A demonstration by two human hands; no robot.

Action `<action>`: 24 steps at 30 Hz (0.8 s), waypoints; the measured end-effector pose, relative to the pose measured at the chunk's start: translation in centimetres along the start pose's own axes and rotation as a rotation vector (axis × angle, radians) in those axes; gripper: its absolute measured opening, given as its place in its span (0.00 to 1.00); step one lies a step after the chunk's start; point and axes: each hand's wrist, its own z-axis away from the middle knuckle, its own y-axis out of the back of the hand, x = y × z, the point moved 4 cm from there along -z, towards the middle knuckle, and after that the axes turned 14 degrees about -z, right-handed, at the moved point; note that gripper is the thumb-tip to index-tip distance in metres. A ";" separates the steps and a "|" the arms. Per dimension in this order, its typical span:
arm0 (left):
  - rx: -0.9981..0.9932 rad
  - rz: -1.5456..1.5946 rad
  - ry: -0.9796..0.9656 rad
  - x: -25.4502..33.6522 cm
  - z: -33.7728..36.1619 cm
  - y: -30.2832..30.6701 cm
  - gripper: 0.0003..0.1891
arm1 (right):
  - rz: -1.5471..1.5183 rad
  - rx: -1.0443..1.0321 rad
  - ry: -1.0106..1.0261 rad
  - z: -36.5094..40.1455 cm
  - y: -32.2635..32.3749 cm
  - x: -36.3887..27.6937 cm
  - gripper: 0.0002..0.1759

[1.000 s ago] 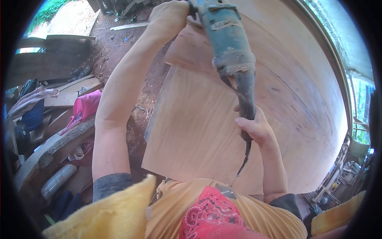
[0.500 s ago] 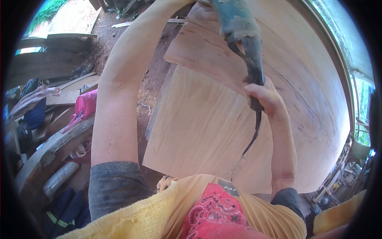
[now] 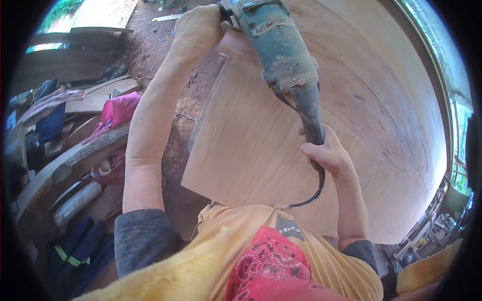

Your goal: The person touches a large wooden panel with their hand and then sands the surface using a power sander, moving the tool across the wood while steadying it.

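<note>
A teal and black angle grinder [image 3: 282, 47], dusty and taped on its body, slants over a large wooden panel [image 3: 251, 145]. My left hand [image 3: 198, 26] is closed around the black side handle at the top of the view. Lower down, my right hand [image 3: 327, 152] wraps the grinder's dark rear grip, thumb across it. From the grip a black cord [image 3: 314, 197] curves down towards my shirt. The grinder's working end lies beyond the top edge, so its disc is hidden. Smudges and darker streaks mark the panel's pale, grained surface.
On the left lie a curved timber [image 3: 65, 170], a pink cloth [image 3: 118, 109], a pale cylinder [image 3: 78, 203] and dark clothing [image 3: 80, 246]. Bare earth [image 3: 175, 135] shows beside the panel. Clutter [image 3: 427, 226] stands at lower right.
The grinder has come back towards my body and slightly left, both hands moving with it. My left hand, cut off by the top edge before, now shows. The cord bends more.
</note>
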 end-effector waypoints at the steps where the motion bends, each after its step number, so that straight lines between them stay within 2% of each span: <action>1: -0.045 -0.029 0.014 -0.5 0.7 -0.2 0.09 | 0.012 -0.013 0.002 0.3 -0.4 0.5 0.25; 5: -0.096 -0.052 -0.032 -0.8 1.1 -0.5 0.10 | -0.025 -0.023 0.008 0.7 -0.7 1.5 0.24; 8: 0.025 0.045 -0.040 -0.1 -1.9 -1.4 0.10 | -0.057 0.043 0.072 0.1 -0.6 1.2 0.28; 12: -0.077 0.039 -0.049 0.2 -3.0 0.5 0.07 | -0.045 0.054 0.097 -1.1 -0.2 0.1 0.28; 18: 0.096 0.063 -0.163 1.2 -6.4 -1.3 0.09 | -0.073 0.079 0.111 -1.6 -0.7 -0.5 0.29; 19: 0.015 -0.032 -0.172 1.9 -7.3 -1.7 0.10 | -0.088 0.081 0.114 -1.7 -0.1 -0.1 0.29; 24: 0.065 -0.024 -0.184 3.5 -8.5 -1.3 0.09 | -0.085 0.148 0.118 -1.2 0.7 -0.5 0.28</action>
